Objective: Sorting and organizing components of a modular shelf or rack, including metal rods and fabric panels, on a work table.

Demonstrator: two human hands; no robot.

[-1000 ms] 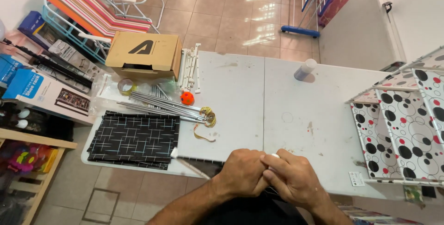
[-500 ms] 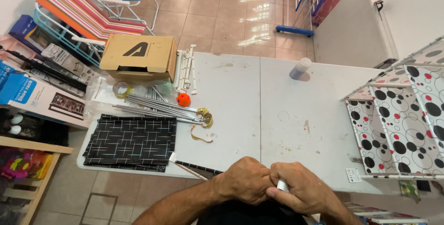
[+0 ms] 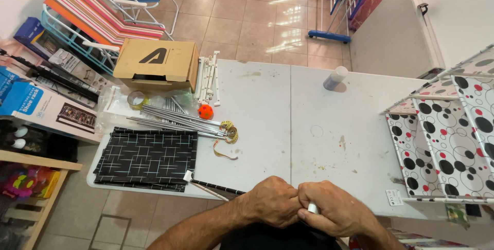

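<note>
Hands meet at the near edge of the white table (image 3: 267, 121), knuckles pressed together. The left hand (image 3: 272, 208) is curled into a closed fist, its fingers tucked under so what they grip cannot be told. The right hand (image 3: 337, 214) is also curled shut, and its fingers wrap a small white tube end (image 3: 312, 209) that peeks out just between the two hands, right at the table's near edge.

Just left of the left forearm, a thin dark rod (image 3: 213, 186) lies slanted along the table's near rim, touching a folded black fabric with a pale line pattern (image 3: 146, 158) that covers the near left corner. Beyond the fabric lies a bundle of silver metal tubes (image 3: 175, 119), with a yellow measuring tape (image 3: 229, 131) at its right end and a small orange ball (image 3: 205, 111) just behind it. A roll of clear tape (image 3: 136, 99) sits at the left, on a clear plastic bag.

To the right, a shelf frame covered in white cloth with black and red dots (image 3: 447, 137) stands tilted over the table's right side.

Farther back, a brown cardboard box (image 3: 157, 65) rests on the far left corner beside white plastic connector strips (image 3: 207, 77). A white cylinder (image 3: 334, 78) stands near the far edge. Past the table, on the tiled floor, are a striped folding chair (image 3: 103, 13) and a blue drying rack (image 3: 337, 8).
</note>
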